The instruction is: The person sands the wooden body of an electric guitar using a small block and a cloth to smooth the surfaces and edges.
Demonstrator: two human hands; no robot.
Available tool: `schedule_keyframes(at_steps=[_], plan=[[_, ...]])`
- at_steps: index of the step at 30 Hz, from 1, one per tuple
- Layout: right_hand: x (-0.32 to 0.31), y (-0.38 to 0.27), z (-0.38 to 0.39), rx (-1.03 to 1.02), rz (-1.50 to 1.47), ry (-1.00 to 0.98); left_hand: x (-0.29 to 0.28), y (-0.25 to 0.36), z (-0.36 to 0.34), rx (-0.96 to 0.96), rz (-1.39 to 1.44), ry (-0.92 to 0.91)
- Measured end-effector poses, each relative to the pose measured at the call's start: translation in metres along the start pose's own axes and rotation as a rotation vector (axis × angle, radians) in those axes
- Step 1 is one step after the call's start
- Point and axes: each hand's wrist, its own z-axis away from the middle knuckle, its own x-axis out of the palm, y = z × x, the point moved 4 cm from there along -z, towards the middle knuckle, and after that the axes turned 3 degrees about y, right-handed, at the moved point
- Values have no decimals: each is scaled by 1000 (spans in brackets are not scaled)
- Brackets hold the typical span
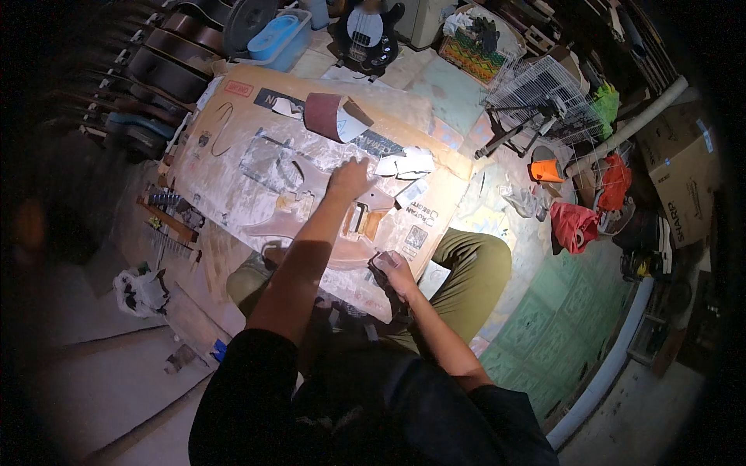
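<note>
An unpainted electric guitar body (315, 182), with routed cavities and a dusty, pinkish-brown surface, lies flat in front of me. My left hand (351, 179) reaches across to its far side, the fingers bent over the body's edge. At the near right edge, my right hand (398, 277) is closed around a dark brown piece of sandpaper (378, 268) beside the wood. Part of that piece is hidden by the fingers. Beyond the body, a curled sheet of reddish-brown sandpaper (322, 115) rests with its pale backing partly showing.
Dusty flattened cardboard (202, 167) lies under the work. White torn paper (406, 163) sits right of my left hand. Several guitar bodies (159, 74) stand in a row at far left; a black bass guitar (367, 39) is at the back. A wire rack (536, 89) and orange cup (546, 171) are at right.
</note>
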Motion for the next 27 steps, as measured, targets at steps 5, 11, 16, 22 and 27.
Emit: schedule_keyframes(at_steps=[5,11,16,22,27], plan=[[8,-3,15,-64,156,-194,22,-33,73,229,-27,471],[-10,6,40,-45,-78,-154,110,5,206,193,619,95],[-2,24,63,-5,-5,-199,149,-1,239,12,1315,-55],[-6,56,53,-155,106,-71,150,5,273,-169,1259,-77],[0,60,47,-252,198,-135,164,-4,283,-195,1230,11]])
